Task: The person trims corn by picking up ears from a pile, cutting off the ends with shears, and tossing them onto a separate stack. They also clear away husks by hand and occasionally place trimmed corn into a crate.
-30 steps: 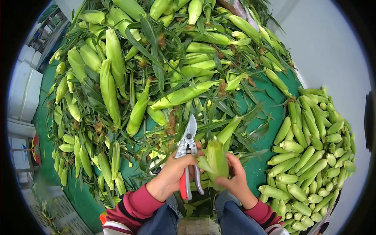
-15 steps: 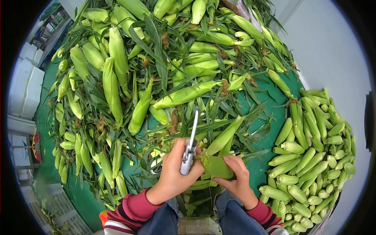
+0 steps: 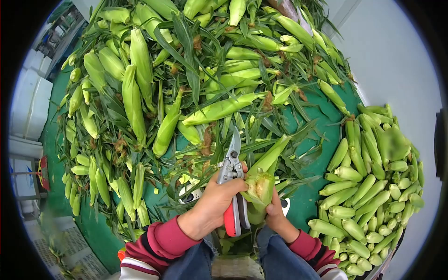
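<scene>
My left hand is closed round a pair of pruning shears, whose metal blade points up and away from me. One red-sided handle hangs below the palm. The thumb of that hand also touches an ear of corn just to the right. My right hand grips this ear from its right side, with some fingers hidden behind it. Its pale cut end faces up toward me, and green husk surrounds it. Another husked ear lies right behind it among leaves.
A large heap of unhusked corn ears and loose leaves spreads over the green floor ahead and left. At my right, trimmed ears are piled against a pale wall. White boxes stand far left.
The shears have turned from edge-on to flat-on, showing their red handle. The held ear has tilted so its cut end faces up, and my right hand has moved slightly down and left.
</scene>
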`<state>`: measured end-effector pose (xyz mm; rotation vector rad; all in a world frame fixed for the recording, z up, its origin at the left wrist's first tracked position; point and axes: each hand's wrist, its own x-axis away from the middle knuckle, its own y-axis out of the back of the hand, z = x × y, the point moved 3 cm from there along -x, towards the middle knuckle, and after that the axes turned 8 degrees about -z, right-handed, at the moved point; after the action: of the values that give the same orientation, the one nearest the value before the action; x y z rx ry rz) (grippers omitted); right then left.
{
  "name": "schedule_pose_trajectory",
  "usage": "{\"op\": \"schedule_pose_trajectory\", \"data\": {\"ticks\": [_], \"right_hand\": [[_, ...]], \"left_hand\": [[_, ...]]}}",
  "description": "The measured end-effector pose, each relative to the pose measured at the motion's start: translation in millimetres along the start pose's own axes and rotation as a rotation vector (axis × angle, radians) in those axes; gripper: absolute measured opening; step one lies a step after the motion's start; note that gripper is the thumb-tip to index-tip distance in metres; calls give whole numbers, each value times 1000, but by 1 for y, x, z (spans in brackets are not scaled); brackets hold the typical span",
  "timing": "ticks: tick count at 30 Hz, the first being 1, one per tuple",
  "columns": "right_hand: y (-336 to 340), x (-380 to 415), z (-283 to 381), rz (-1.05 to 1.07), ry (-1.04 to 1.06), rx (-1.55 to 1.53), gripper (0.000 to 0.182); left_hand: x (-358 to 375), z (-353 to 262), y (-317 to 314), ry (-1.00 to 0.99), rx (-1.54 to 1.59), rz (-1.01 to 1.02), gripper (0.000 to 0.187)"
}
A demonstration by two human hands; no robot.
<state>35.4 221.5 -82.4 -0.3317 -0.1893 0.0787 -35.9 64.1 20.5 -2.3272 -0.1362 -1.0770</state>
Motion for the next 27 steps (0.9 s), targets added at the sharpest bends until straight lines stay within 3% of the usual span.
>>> {"op": "schedule_pose_trajectory", "data": {"ticks": [2, 3, 6, 7, 9, 12, 13, 15, 17, 20, 21, 22, 23, 25, 27], "right_hand": [[-1, -1, -3, 53, -104, -132, 73], [-2, -3, 2, 74, -99, -26, 74], [10, -11, 56, 83, -48, 456, 74], [22, -11, 75, 9, -17, 574, 71], [82, 14, 83, -266, 16, 565, 61], [149, 81, 93, -781, -87, 45, 45], [168, 115, 85, -854, -208, -72, 45], [181, 180, 52, -988, -426, -5, 46], [160, 229, 17, -1038, -600, -55, 48], [133, 255, -60, -853, -630, -313, 55], [128, 252, -79, -681, -592, -243, 71], [124, 243, -113, -849, -770, 109, 85], [121, 233, -122, -869, -714, 168, 89], [117, 221, -125, -1000, -795, 329, 86], [122, 230, -114, -910, -702, 493, 84]], "left_hand": [[0, -3, 3, 76, -27, -7, 35], [0, -3, 4, 120, -43, -2, 35], [-8, 0, 16, -13, 83, 210, 39], [3, -10, 15, -45, 23, 297, 44], [15, -17, 21, -188, -167, 227, 55], [20, -19, 56, -241, -282, 125, 56], [19, -16, 70, -216, -273, 94, 53], [21, -12, 97, -200, -324, 21, 48], [22, -13, 129, -148, -323, -55, 47], [24, -22, 166, -150, -382, -101, 48], [24, -29, 171, -157, -415, -79, 47], [22, -37, 188, -155, -404, -57, 47], [21, -46, 190, -158, -391, -39, 46], [79, -42, 130, -164, -331, -38, 40], [92, -49, 118, -194, -422, -42, 25]]}}
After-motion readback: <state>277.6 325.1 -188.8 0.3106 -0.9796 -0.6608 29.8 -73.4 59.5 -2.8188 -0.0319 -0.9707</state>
